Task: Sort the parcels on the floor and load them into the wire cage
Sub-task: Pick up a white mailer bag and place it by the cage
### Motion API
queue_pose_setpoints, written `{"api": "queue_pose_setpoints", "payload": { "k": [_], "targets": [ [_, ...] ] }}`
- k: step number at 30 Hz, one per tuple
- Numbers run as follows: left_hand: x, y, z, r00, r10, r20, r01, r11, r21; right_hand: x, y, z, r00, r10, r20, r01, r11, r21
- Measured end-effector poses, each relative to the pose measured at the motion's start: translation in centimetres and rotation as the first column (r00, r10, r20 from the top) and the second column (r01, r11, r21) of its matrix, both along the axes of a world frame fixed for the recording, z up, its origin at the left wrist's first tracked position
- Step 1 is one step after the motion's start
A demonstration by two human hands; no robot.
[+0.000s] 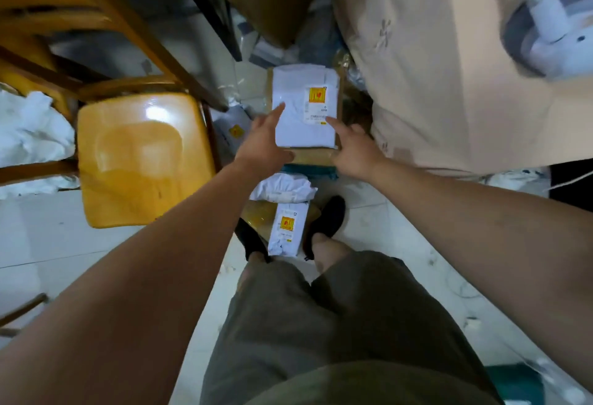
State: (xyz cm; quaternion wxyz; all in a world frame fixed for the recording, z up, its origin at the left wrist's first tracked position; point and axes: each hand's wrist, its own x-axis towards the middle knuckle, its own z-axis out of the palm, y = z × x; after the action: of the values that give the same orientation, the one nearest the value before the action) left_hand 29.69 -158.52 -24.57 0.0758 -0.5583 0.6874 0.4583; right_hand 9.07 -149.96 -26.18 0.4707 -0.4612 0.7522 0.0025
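Hands: left hand (266, 139) and right hand (356, 147) spread, fingers straight, touching opposite sides of white parcel (303, 106) | Location: parcel lay on brown box (316, 156) beside chair (144, 154) | Progress: early; second parcel (287, 228) lay on floor (401, 244); cage not visible.

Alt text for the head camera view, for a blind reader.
A person's left hand and right hand reach down onto a flat white plastic mailer parcel with a yellow label, lying on a brown cardboard box. A glossy yellow wooden chair stands to the left; another white labelled mailer lies between the person's black shoes.
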Motion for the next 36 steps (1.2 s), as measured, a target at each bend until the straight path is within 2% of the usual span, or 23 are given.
{"api": "queue_pose_setpoints", "payload": {
  "k": [3,6,11,18,22,26,31,36],
  "targets": [
    [-1.0,-2.6,-5.9,0.998,-0.059,0.015,0.058,0.998,0.033,-0.8,-2.0,-5.3,1.0,-0.021,0.001,0.021,1.0,0.005],
    [-1.8,-5.3,-12.6,0.993,-0.092,0.075,0.096,0.994,-0.054,-1.6,-4.4,-11.1,0.999,-0.045,-0.019,0.044,0.999,-0.009],
    [-2.3,-8.6,-22.9,0.999,-0.019,0.045,0.021,0.998,-0.053,-2.5,-7.7,-20.4,0.996,-0.009,-0.09,0.004,0.998,-0.059],
    [-2.4,-9.0,-29.6,1.0,0.027,-0.009,-0.027,0.998,-0.062,-2.5,-8.5,-27.1,0.991,-0.061,-0.116,0.038,0.98,-0.193],
    [-2.3,-7.7,-28.7,0.989,0.111,-0.103,-0.118,0.99,-0.071,-1.1,-7.4,-26.5,0.983,-0.185,-0.014,0.171,0.934,-0.313],
    [-1.6,-6.4,-25.0,0.983,0.126,-0.131,-0.138,0.986,-0.094,0.3,-6.2,-23.2,0.976,-0.216,0.036,0.213,0.901,-0.378],
    [0.3,-6.2,-17.9,0.974,0.153,-0.165,-0.181,0.969,-0.166,1.7,-5.4,-16.6,0.964,-0.263,0.043,0.255,0.865,-0.431],
    [2.6,-6.5,-9.6,0.961,0.198,-0.191,-0.231,0.958,-0.168,3.9,-4.6,-7.7,0.956,-0.292,0.041,0.273,0.823,-0.499]
  ]
}}
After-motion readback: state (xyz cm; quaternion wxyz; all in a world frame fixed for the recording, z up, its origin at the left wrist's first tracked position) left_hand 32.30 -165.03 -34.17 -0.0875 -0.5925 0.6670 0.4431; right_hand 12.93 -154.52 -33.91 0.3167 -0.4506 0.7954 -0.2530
